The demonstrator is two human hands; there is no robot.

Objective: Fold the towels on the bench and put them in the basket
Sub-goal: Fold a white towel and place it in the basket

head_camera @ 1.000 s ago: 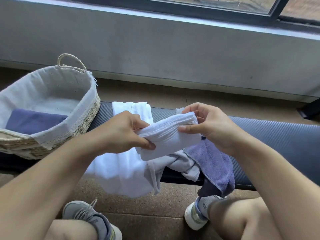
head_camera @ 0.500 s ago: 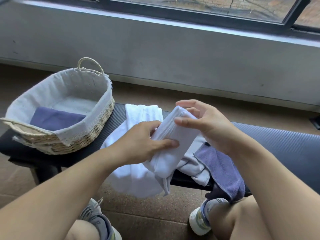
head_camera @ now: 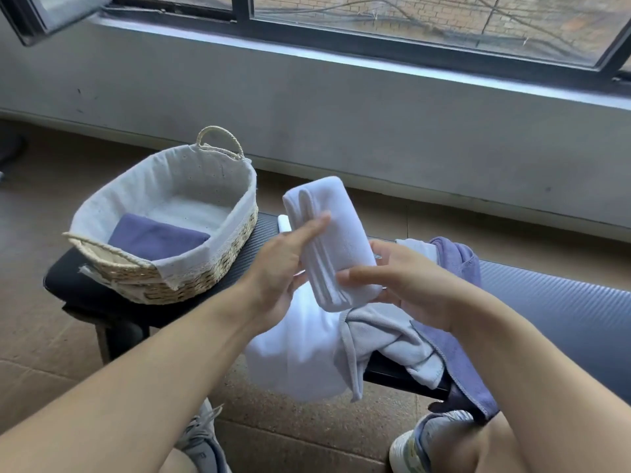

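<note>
Left hand (head_camera: 280,268) grips folded white towel (head_camera: 333,240), thumb on top. Right hand (head_camera: 413,285) supports its lower end, fingers loosely curled round it.

A plain room beside a window, likely a gym corner

Padded table (head_camera: 560,302) on tiled floor (head_camera: 41,233), grey concrete wall (head_camera: 341,114) beneath a black-framed window (head_camera: 409,46).

- Grey concrete wall (head_camera: 341,107) under dark-framed window (head_camera: 392,18) w/ daylight; brick outside.
- Brown tiled floor (head_camera: 41,261).
- Black padded counter (head_camera: 563,302) parallel to wall.
</note>
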